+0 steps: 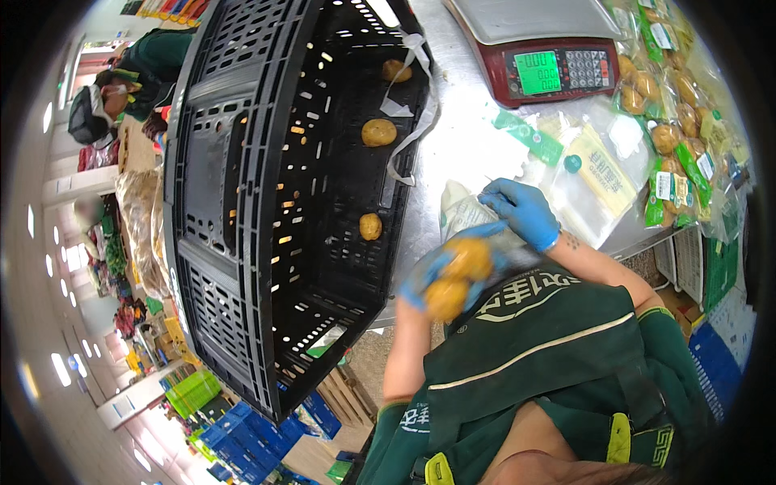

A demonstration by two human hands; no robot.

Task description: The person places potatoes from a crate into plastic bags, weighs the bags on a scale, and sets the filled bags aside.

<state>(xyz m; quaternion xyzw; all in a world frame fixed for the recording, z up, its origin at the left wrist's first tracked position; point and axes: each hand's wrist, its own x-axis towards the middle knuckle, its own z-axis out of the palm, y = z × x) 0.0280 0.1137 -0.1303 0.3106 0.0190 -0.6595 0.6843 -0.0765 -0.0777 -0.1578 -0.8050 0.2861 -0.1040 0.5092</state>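
Note:
My left hand (pixel 432 271), in a blue glove, grips two yellow-brown potatoes (pixel 457 275) close to my chest. My right hand (pixel 521 212), also blue-gloved, pinches the mouth of a clear plastic bag (pixel 469 214) just above the potatoes. Both hands hover over the edge of a metal table (pixel 453 145). A large black plastic crate (pixel 267 186) lies to my left, holding three loose potatoes (pixel 378 132).
A red weighing scale with a green display (pixel 554 69) stands at the back. Flat empty bags (pixel 594 166) lie beside it, and bagged potatoes (pixel 671 137) are piled at the right. Another person (pixel 129 77) works at the far left. Blue and green crates (pixel 242 420) sit on the floor.

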